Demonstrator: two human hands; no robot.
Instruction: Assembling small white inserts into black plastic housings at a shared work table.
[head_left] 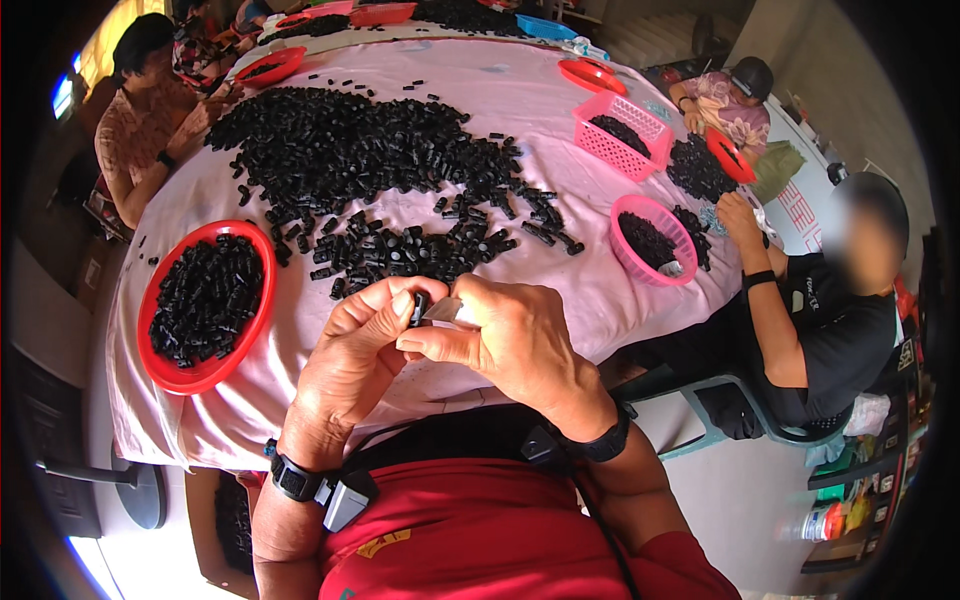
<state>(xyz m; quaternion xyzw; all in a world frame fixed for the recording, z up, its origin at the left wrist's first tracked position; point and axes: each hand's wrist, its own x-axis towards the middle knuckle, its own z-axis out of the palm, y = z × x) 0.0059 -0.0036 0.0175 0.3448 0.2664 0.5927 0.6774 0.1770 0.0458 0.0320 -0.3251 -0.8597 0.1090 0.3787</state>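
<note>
My left hand (362, 335) pinches a small black cylindrical piece (417, 311) between thumb and fingertips, above the near edge of the table. In my right hand (520, 340) is a small flat silvery blade (450, 313), its tip against or very close to the black piece. The blade's handle, if it has one, is hidden in my fingers. Just beyond my hands, a large heap of similar black pieces (340, 150) spreads over the pink cloth (560, 130). To the left, a red bowl (262, 318) is filled with more of them.
A pink round basket (622, 262) and a pink rectangular basket (655, 130) hold black pieces on the right. A co-worker (830, 320) sits at right, others (150, 120) around the table. A cardboard box (205, 520) stands below at left.
</note>
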